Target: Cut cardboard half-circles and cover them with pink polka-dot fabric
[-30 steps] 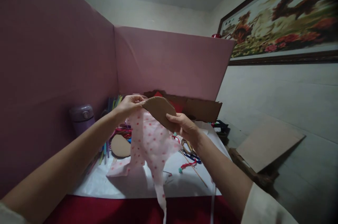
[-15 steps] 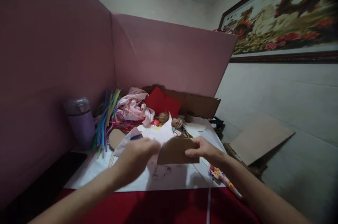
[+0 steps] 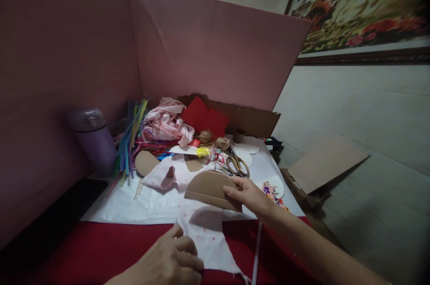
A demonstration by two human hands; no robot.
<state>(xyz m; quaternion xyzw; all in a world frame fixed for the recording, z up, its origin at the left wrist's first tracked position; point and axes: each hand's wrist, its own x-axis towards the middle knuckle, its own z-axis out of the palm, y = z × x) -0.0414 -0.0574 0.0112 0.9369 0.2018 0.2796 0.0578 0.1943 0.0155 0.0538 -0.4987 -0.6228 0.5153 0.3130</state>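
Note:
My right hand (image 3: 247,194) pinches a half-round piece of brown cardboard (image 3: 210,188) by its right edge, holding it just above the table. Under it lies a pink dotted fabric (image 3: 204,231), spread from the white sheet (image 3: 134,204) down over the red tablecloth (image 3: 110,249). My left hand (image 3: 174,260) rests at the near edge with fingers curled, pressing on the fabric's lower left part.
A purple flask (image 3: 92,139) stands at the left by the pink screen (image 3: 208,47). Coloured straws (image 3: 129,139), crumpled pink cloth (image 3: 166,123), red felt (image 3: 204,119), twine balls (image 3: 223,143), scissors (image 3: 237,164) and cardboard pieces crowd the back. A cardboard sheet (image 3: 327,161) leans at the right.
Both hands came down from chest height to the table. The fabric now lies flat, and my left hand has let go of the cardboard and moved to the near edge.

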